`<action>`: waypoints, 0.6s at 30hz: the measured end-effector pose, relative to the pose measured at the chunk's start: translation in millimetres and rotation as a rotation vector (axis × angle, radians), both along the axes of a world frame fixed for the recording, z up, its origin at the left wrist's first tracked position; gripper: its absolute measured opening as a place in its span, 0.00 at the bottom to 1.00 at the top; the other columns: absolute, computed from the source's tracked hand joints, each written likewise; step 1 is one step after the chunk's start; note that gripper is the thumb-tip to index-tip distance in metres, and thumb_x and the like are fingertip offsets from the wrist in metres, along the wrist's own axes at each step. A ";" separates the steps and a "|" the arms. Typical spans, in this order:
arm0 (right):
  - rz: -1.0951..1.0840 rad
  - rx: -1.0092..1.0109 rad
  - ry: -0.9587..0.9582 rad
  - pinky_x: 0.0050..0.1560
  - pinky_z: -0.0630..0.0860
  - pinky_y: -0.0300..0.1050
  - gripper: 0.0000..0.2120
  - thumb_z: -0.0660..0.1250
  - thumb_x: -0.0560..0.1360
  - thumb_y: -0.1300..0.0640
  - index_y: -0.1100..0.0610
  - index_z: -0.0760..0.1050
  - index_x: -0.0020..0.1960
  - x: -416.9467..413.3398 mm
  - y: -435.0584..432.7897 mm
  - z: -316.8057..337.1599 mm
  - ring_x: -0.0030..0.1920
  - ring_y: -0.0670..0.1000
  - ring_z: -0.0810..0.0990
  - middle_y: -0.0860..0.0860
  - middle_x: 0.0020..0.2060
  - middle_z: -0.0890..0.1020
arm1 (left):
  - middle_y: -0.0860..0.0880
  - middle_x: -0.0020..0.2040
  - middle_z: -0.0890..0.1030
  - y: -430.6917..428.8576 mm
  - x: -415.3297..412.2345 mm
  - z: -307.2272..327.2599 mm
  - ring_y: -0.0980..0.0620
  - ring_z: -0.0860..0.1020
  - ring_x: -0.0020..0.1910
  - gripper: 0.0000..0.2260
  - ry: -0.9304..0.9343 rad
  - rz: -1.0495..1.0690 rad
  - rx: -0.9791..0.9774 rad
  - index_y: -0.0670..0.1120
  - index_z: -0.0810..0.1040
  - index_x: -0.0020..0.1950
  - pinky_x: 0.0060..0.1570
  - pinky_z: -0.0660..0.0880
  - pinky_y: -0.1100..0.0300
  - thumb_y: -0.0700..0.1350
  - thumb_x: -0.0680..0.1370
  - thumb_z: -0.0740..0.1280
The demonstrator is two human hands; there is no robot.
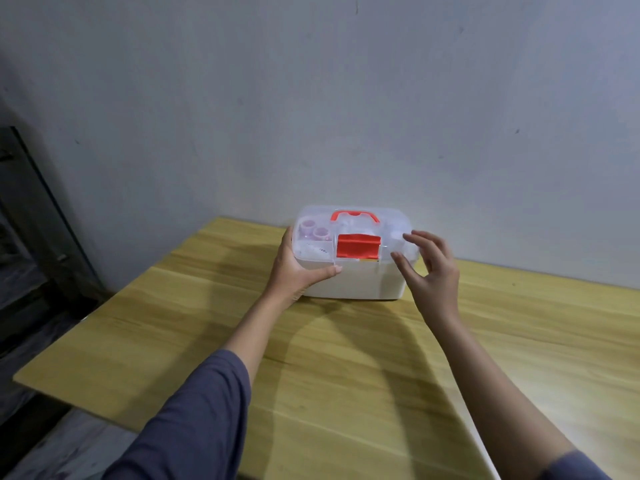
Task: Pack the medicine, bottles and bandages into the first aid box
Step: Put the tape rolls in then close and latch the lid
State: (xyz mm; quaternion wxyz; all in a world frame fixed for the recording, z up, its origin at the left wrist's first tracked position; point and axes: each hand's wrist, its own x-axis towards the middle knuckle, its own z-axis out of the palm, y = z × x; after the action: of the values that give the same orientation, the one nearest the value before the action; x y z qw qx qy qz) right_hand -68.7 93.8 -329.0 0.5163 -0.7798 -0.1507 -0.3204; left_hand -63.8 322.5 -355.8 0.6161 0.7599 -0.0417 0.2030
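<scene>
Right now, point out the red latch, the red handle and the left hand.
red latch [358, 246], head view, middle of its front face.
red handle [354, 215], head view, top bar of the arch.
left hand [298, 268], head view, back of the hand, against the box's left end.

Lots of bare table [311, 375] in front of the box [353, 282]. Wall [346, 98] close behind it. Left hand [294, 268] blocking the box's left side.

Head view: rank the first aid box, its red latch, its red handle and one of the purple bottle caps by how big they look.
1. first aid box, by far the largest.
2. red latch.
3. red handle: wider than the latch but thin, and farther from the camera, so this order is unsure.
4. purple bottle cap, smallest.
</scene>
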 end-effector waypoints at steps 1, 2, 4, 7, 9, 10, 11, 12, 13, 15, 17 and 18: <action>-0.008 -0.001 -0.004 0.57 0.76 0.53 0.13 0.73 0.70 0.57 0.55 0.79 0.54 -1.9 -1.6 1.8 0.56 0.51 0.77 0.48 0.53 0.76 | 0.50 0.66 0.79 -3.2 -2.1 1.0 0.51 0.77 0.67 0.44 -0.016 -0.005 0.012 0.48 0.72 0.70 0.68 0.74 0.55 0.54 0.56 0.82; -0.019 0.000 -0.005 0.57 0.76 0.52 0.12 0.73 0.70 0.56 0.55 0.79 0.53 -3.8 -3.0 4.2 0.55 0.51 0.77 0.48 0.52 0.76 | 0.50 0.66 0.78 -6.1 -4.0 1.3 0.52 0.76 0.67 0.44 -0.035 -0.014 0.020 0.48 0.71 0.70 0.67 0.73 0.59 0.55 0.57 0.81; -0.041 0.009 0.005 0.57 0.76 0.49 0.11 0.73 0.69 0.55 0.56 0.80 0.50 -7.4 -5.3 12.4 0.53 0.50 0.77 0.48 0.50 0.76 | 0.51 0.67 0.76 -11.9 -7.9 1.6 0.54 0.75 0.68 0.44 -0.055 -0.034 0.020 0.47 0.69 0.72 0.66 0.71 0.65 0.55 0.59 0.81; -0.044 0.003 0.071 0.57 0.74 0.45 0.11 0.73 0.68 0.51 0.56 0.80 0.48 -8.0 -5.8 29.5 0.54 0.49 0.76 0.49 0.49 0.76 | 0.53 0.68 0.75 -17.1 -10.3 3.4 0.54 0.74 0.69 0.47 -0.066 -0.057 0.011 0.45 0.67 0.75 0.68 0.70 0.65 0.55 0.59 0.80; -0.035 -0.028 0.126 0.58 0.72 0.44 0.12 0.73 0.68 0.50 0.54 0.80 0.48 -8.8 -6.8 37.6 0.57 0.49 0.75 0.49 0.51 0.75 | 0.55 0.66 0.75 -20.2 -12.5 5.9 0.56 0.74 0.68 0.47 -0.077 -0.073 0.016 0.45 0.67 0.74 0.68 0.70 0.64 0.55 0.59 0.80; -0.032 -0.046 0.145 0.58 0.71 0.44 0.12 0.73 0.68 0.49 0.53 0.80 0.49 -9.6 -8.0 39.6 0.59 0.50 0.74 0.49 0.52 0.74 | 0.56 0.66 0.75 -22.1 -13.1 7.1 0.56 0.74 0.67 0.47 -0.085 -0.082 0.017 0.45 0.67 0.74 0.68 0.70 0.63 0.55 0.59 0.80; -0.031 -0.064 0.156 0.58 0.71 0.44 0.13 0.74 0.67 0.49 0.52 0.80 0.50 -11.5 -9.9 40.5 0.60 0.50 0.73 0.48 0.53 0.73 | 0.57 0.65 0.75 -24.7 -13.8 7.9 0.57 0.75 0.67 0.47 -0.083 -0.090 0.014 0.45 0.67 0.74 0.68 0.70 0.63 0.55 0.59 0.80; -0.030 -0.080 0.161 0.58 0.70 0.43 0.14 0.74 0.67 0.49 0.51 0.79 0.50 -13.9 -12.8 40.4 0.61 0.49 0.72 0.47 0.53 0.72 | 0.57 0.63 0.76 -27.3 -14.4 8.7 0.57 0.76 0.65 0.47 -0.079 -0.099 0.009 0.44 0.67 0.74 0.67 0.72 0.63 0.55 0.59 0.80; -0.026 -0.098 0.160 0.58 0.68 0.41 0.16 0.75 0.66 0.49 0.51 0.79 0.52 -16.4 -16.0 39.8 0.62 0.49 0.71 0.47 0.54 0.72 | 0.56 0.62 0.77 -29.9 -14.9 9.4 0.58 0.77 0.63 0.47 -0.071 -0.108 0.003 0.43 0.67 0.73 0.65 0.73 0.62 0.54 0.58 0.81; -0.008 -0.150 0.158 0.59 0.65 0.39 0.21 0.76 0.64 0.50 0.52 0.77 0.55 -20.2 -22.0 37.3 0.64 0.49 0.70 0.49 0.57 0.71 | 0.54 0.62 0.78 -32.8 -14.5 9.9 0.56 0.78 0.63 0.46 -0.070 -0.113 -0.003 0.43 0.68 0.73 0.64 0.74 0.60 0.54 0.58 0.81; 0.011 -0.206 0.157 0.61 0.64 0.40 0.26 0.77 0.63 0.49 0.52 0.75 0.59 -22.7 -25.6 33.8 0.66 0.49 0.68 0.51 0.62 0.70 | 0.52 0.64 0.77 -32.9 -16.0 10.7 0.53 0.77 0.65 0.46 -0.078 -0.122 0.005 0.46 0.67 0.73 0.65 0.74 0.59 0.55 0.58 0.81; 0.017 -0.225 0.154 0.62 0.63 0.40 0.28 0.77 0.63 0.48 0.52 0.74 0.60 -23.6 -26.2 32.0 0.66 0.49 0.67 0.51 0.64 0.69 | 0.52 0.65 0.77 -32.0 -16.5 10.2 0.54 0.77 0.66 0.46 -0.077 -0.128 0.008 0.47 0.67 0.73 0.65 0.74 0.59 0.55 0.58 0.81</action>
State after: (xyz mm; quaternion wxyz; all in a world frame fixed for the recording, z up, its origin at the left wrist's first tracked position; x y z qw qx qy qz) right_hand -92.2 67.6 -297.0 0.4382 -0.8538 -0.1521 -0.2362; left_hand -80.3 290.6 -345.6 0.6227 0.7499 -0.1147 0.1918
